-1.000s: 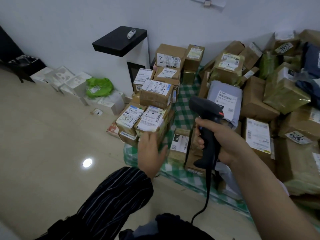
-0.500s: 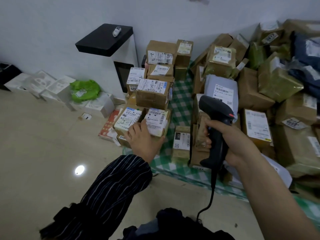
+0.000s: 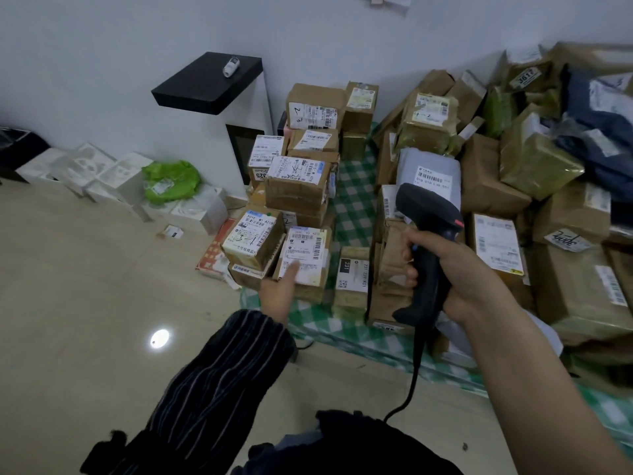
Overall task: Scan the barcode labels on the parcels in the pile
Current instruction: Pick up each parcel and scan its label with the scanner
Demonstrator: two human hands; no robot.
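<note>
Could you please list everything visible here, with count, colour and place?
checked cloth: one, green and white, on the floor
cardboard parcels: many, brown with white labels, stacked left and piled right on the checked cloth
mailer bag: one, grey, in the right pile
white boxes: several, white, on the floor by the wall
green bag: one, green, on the white boxes
shelf: one, black, by the wall, small white object on top
barcode scanner: one, black, corded, before the right pile
left hand: one, striped sleeve, finger touching the label of the front parcel
right hand: one, bare forearm, grips the barcode scanner
</note>
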